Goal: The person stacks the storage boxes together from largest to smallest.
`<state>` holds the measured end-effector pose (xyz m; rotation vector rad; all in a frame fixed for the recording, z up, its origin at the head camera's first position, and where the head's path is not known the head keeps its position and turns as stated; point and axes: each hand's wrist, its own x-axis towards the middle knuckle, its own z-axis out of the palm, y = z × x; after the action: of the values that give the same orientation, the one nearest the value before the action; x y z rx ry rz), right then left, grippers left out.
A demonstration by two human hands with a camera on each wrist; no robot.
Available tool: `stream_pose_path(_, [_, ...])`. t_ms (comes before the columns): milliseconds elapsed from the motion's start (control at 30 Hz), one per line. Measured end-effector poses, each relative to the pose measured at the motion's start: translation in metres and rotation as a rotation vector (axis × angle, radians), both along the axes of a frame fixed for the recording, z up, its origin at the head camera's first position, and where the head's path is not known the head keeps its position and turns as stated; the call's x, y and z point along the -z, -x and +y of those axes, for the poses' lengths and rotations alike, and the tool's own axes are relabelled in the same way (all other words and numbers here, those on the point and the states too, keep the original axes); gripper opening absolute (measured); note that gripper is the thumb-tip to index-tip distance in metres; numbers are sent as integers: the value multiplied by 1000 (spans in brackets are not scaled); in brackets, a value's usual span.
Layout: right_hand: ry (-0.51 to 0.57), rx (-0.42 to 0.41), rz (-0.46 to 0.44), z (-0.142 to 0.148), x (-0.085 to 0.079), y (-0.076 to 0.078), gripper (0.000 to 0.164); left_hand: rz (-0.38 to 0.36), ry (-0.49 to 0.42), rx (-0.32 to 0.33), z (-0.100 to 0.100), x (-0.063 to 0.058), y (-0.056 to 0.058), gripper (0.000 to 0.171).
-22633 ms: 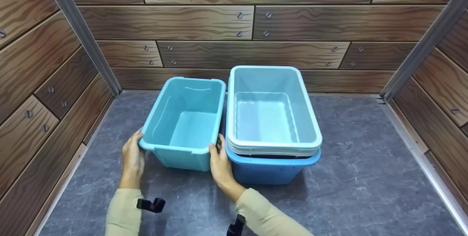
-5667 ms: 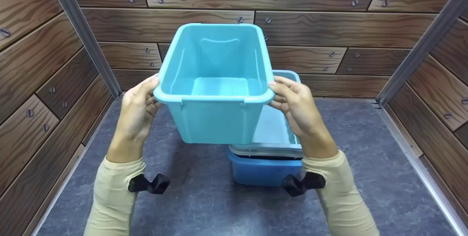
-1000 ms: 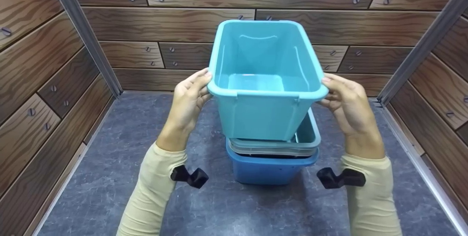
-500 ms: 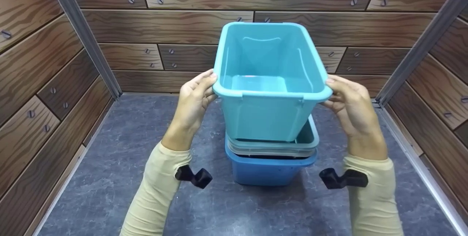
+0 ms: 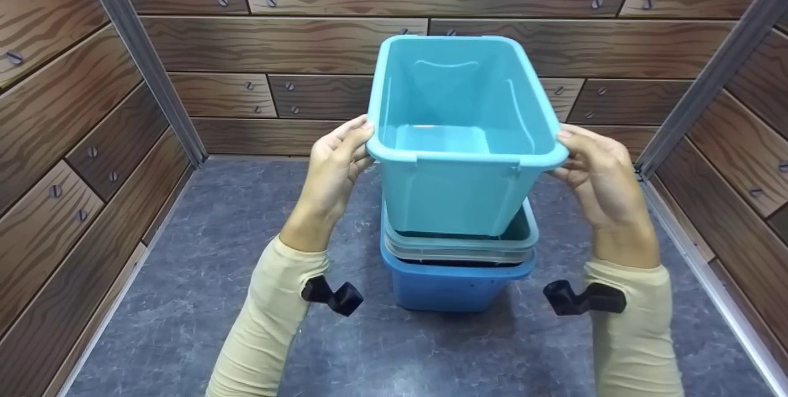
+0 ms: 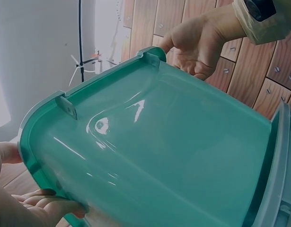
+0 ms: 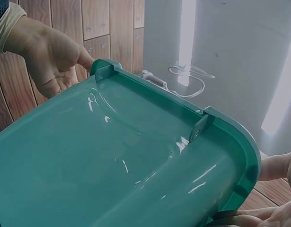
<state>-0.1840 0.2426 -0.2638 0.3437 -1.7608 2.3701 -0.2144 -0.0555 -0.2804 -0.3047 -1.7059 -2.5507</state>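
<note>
Both hands hold a turquoise plastic bin by the rim at its two near corners, with its mouth tipped toward the head camera. My left hand pinches the left corner, thumb on the rim and fingers curled beneath. On the right corner my right hand has the same grip. Below, a pale translucent bin sits nested in a blue bin on the floor. The turquoise bin's bottom overlaps the translucent bin's opening in the head view. Both wrist views show the turquoise bin's glossy outer wall with hands at its corners.
Wood-patterned panels form the back wall and both sides, with grey metal strips at the corners. Dark grey marbled flooring surrounds the stack. A white cable shows beyond the bin in the right wrist view.
The turquoise bin stood on the floor left of the stack earlier; since then both hands have raised it and carried it right, over the stack. Over the last second it shifts slightly right.
</note>
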Motion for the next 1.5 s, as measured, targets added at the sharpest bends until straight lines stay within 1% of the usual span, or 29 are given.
stream_pose_path(133, [-5,2,1,2,1,1,26,-9,-5,1,3,0,0,48])
stream_pose_path(367, [43,-8,-12,7,3,3,24,2,15,11,6,3,1,48])
stream_pose_path(500, [43,1,-8,9,4,4,25,1,11,14,9,4,2,48])
stream_pose_path(833, [59,-8,1,13,5,4,25,-5,9,24,13,5,2,48])
stream_pose_path(1100, [42,-7,-8,15,9,4,26,1,18,32,14,10,4,47])
stream_pose_path(1500, [26,15,-42,15,16,6,25,3,47,19,15,17,5,46])
